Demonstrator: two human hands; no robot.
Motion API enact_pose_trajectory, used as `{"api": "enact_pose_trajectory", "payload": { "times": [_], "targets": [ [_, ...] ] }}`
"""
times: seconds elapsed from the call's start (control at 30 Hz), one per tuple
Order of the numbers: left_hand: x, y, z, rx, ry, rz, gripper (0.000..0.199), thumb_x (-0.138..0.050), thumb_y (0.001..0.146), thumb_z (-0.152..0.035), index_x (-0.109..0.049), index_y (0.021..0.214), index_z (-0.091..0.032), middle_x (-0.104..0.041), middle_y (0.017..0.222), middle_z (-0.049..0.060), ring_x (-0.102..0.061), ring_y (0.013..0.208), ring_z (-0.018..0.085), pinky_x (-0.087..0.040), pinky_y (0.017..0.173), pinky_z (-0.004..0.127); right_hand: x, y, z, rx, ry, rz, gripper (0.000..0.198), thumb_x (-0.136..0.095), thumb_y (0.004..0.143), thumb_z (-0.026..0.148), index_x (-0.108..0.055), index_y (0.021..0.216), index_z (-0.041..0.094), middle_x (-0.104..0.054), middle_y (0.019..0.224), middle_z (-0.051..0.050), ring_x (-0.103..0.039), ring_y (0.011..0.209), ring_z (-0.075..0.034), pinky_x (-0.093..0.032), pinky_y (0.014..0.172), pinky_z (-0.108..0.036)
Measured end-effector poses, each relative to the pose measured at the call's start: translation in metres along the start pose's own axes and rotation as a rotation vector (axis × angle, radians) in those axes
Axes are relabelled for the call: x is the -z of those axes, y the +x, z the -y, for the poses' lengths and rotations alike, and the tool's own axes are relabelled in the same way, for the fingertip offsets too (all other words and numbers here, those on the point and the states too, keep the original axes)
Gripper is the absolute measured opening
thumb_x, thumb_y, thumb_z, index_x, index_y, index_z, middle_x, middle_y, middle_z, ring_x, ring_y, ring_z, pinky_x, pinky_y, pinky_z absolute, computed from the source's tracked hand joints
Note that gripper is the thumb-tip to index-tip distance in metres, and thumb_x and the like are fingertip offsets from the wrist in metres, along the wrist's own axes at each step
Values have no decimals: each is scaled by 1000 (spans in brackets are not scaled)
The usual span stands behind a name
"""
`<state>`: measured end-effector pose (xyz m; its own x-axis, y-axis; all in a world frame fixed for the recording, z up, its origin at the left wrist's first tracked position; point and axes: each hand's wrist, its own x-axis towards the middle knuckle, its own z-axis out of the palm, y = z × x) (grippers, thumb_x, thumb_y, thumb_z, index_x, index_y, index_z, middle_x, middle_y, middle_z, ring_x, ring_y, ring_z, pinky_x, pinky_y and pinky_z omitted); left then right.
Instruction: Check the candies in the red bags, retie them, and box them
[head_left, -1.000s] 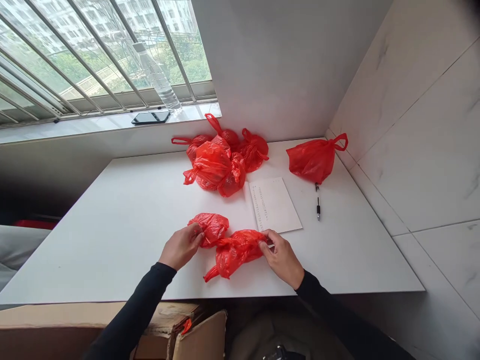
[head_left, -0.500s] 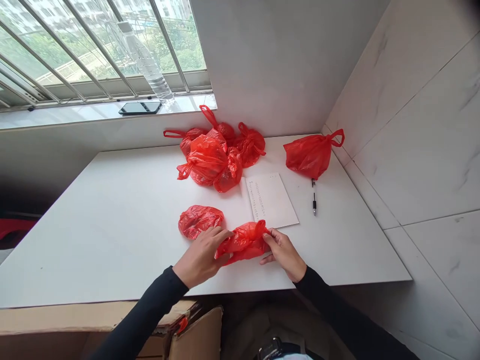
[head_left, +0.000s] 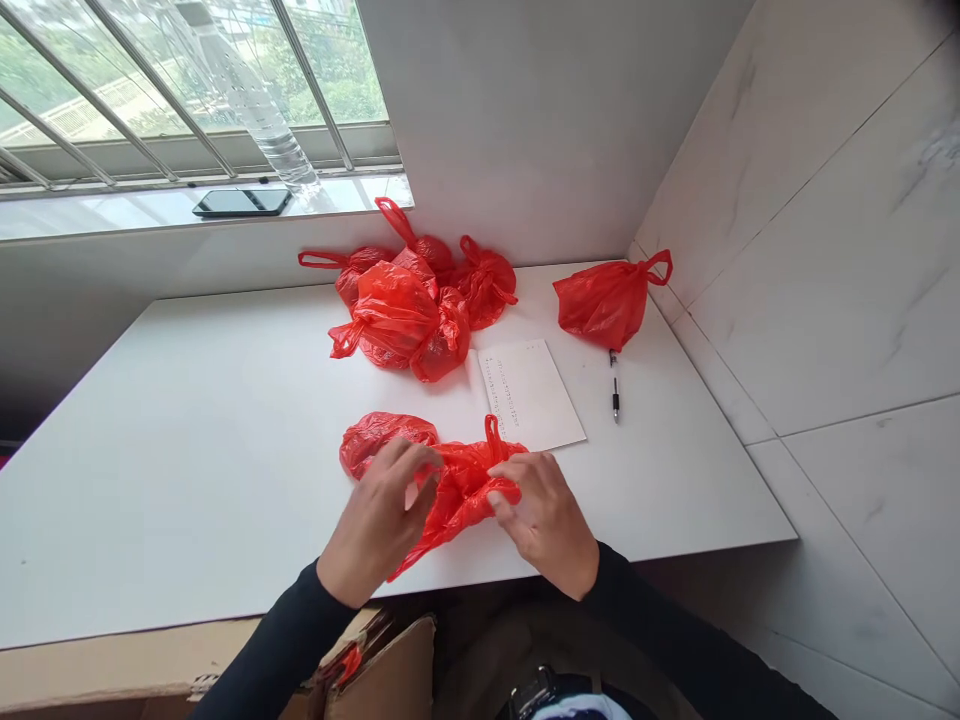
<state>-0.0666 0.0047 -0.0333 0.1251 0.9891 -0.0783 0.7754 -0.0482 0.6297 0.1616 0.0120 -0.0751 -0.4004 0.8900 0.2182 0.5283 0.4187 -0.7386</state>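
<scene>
A crumpled red plastic bag point(head_left: 459, 498) lies near the table's front edge, one loop handle standing up. My left hand point(head_left: 377, 515) is at its left side, fingers curved and thumb apart, with nothing visibly gripped. On the right, my right hand point(head_left: 551, 520) has its thumb and fingers closing on a fold of the bag; the fingertips are partly hidden by the plastic. Just behind my left hand lies a second red bag point(head_left: 381, 432), bunched up and partly covered by my fingers. What the front bag contains, if anything, cannot be seen.
Several tied red bags point(head_left: 397, 310) are heaped at the back, near an open notebook point(head_left: 536, 395). Another tied bag point(head_left: 606, 305) and a pen point(head_left: 616, 395) are at right. A phone point(head_left: 241, 203) and water bottle point(head_left: 259, 115) stand on the sill. Cardboard point(head_left: 386, 675) is below.
The front bag is spread wider, its handle now upright and a corner trailing toward the table edge. My left hand has loosened from it, and my right hand has turned over its right side.
</scene>
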Motion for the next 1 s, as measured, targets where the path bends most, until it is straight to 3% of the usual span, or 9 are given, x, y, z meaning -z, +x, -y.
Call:
{"api": "enact_pose_trajectory", "payload": {
  "times": [0.13,0.23,0.37,0.47,0.6,0.67,0.73,0.87,1.0],
  "targets": [
    [-17,-4,3,-100,31,269,18,-48,96,-22,-63,104,-21,-66,101,10,-59,92,26,-48,79,40,-8,6,0,53,-179,207,13,-64,96,26,-63,108,23,-64,105,-8,-57,97,-29,-51,87,-49],
    [-28,-4,11,-104,115,295,18,-47,95,-20,-64,102,-20,-68,95,11,-59,88,28,-46,78,42,-7,5,-3,40,-149,233,6,-58,99,22,-62,94,22,-65,95,-6,-57,91,-26,-51,87,-46],
    [-24,-4,18,-90,125,305,19,-44,93,-19,-56,78,-21,-64,76,6,-56,72,24,-41,67,38,11,-2,-8,76,-45,174,8,-52,101,19,-59,99,22,-64,98,-7,-58,94,-24,-51,88,-43],
    [-13,-6,22,-45,151,278,23,-39,93,-17,-50,74,-22,-61,72,5,-54,67,22,-39,64,36,30,-9,-16,62,-9,90,9,-48,102,19,-57,103,23,-64,103,-8,-59,101,-25,-51,89,-43],
    [-3,-11,17,-13,92,124,21,-39,98,-24,-60,101,-22,-67,97,8,-61,90,25,-47,77,38,45,-15,-25,-13,-20,54,12,-47,101,20,-56,108,24,-65,110,-8,-58,109,-26,-49,92,-43],
    [-4,-12,7,-109,34,136,32,-45,98,-27,-57,127,-24,-63,123,11,-58,113,27,-47,92,40,43,-14,-24,-23,-34,79,19,-53,100,25,-56,118,24,-65,114,-8,-57,110,-26,-48,94,-44],
    [-9,-10,-4,-189,50,218,42,-53,95,-28,-54,137,-27,-61,130,11,-55,120,30,-45,97,43,37,-12,-21,-13,-69,127,30,-62,97,33,-56,125,24,-65,115,-8,-58,107,-27,-46,94,-45],
    [-14,-2,-9,-175,160,325,15,-54,94,-27,-68,92,-22,-68,92,7,-59,90,27,-45,81,43,32,-8,-19,-4,-101,204,6,-60,99,29,-64,100,24,-66,95,-4,-58,92,-24,-46,88,-44],
    [0,-2,5,-45,19,133,24,-48,100,-35,-67,92,-23,-69,90,5,-61,83,23,-45,75,37,48,-10,-23,-144,-46,112,13,-50,102,26,-59,93,23,-65,93,-5,-58,90,-24,-48,83,-42]
  ]
}}
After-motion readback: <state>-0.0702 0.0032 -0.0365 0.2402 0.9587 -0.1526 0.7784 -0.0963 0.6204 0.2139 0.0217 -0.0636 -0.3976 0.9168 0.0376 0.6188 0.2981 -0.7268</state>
